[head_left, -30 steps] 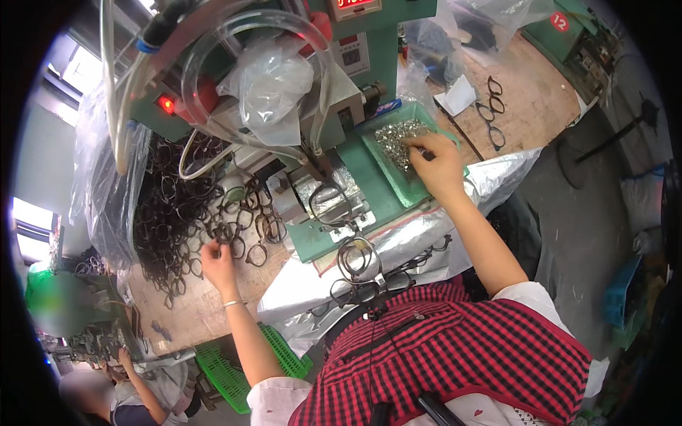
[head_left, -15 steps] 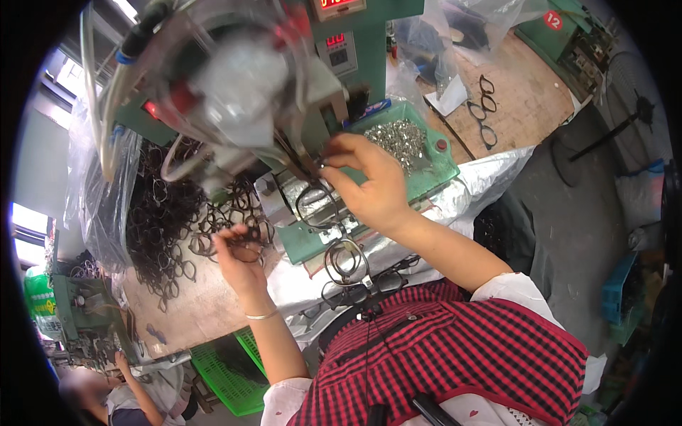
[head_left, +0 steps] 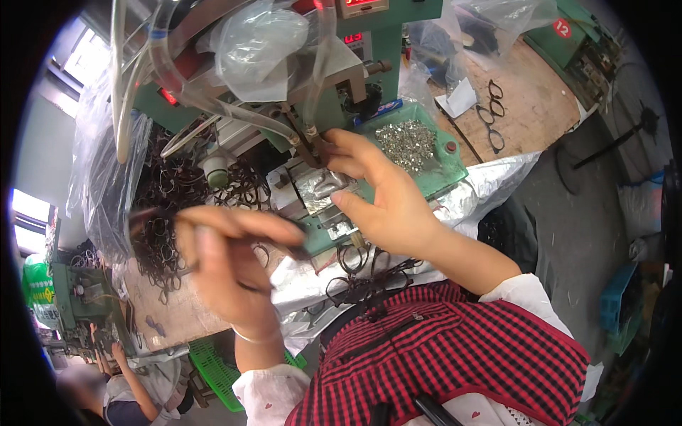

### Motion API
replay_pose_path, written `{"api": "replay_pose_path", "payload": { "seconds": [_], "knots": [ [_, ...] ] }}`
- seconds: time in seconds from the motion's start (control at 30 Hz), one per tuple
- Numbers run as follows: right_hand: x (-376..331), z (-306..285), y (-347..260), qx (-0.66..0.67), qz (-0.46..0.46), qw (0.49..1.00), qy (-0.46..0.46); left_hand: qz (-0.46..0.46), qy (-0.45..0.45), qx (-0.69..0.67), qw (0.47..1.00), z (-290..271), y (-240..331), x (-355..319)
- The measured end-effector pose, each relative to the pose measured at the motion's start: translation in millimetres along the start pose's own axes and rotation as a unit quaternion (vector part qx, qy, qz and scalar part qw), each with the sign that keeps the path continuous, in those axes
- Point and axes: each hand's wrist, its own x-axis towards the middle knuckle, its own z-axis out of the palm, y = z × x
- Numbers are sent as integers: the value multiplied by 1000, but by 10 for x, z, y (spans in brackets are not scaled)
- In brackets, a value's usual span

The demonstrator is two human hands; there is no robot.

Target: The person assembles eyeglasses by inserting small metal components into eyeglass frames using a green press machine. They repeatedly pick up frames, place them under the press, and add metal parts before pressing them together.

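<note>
— What have you got?

— My left hand [head_left: 227, 263] pinches a dark frame [head_left: 160, 216], blurred, above the bench's left edge. My right hand [head_left: 387, 195] has its fingers narrowed at the press [head_left: 323, 186].

— Risk?

— Fingers caught under the press, I'd say; the frame could slip.

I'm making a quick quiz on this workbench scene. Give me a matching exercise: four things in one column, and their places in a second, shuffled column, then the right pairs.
Things:
1. left hand
2. right hand
3. green tray of small metal parts
4. loose eyeglass frames

Places:
A. on the wooden table, upper right
B. at the green machine's fixture, fingers by its tip
C. raised, blurred, holding a dark eyeglass frame
D. just right of the machine

Pairs: 1-C, 2-B, 3-D, 4-A
</note>
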Motion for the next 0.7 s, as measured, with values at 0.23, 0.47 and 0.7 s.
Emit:
{"api": "replay_pose_path", "payload": {
  "seconds": [0.23,0.47,0.7],
  "knots": [
    [93,-1203,887,-275,-6,938,212,-508,-97,-301,801,268,-526,-308],
    [-251,-1148,919,-622,-17,781,51,-481,-100,-309,814,220,-715,-412],
    [53,-990,1155,-582,-99,799,115,-322,-122,3,939,-331,-619,-925]
  ]
}}
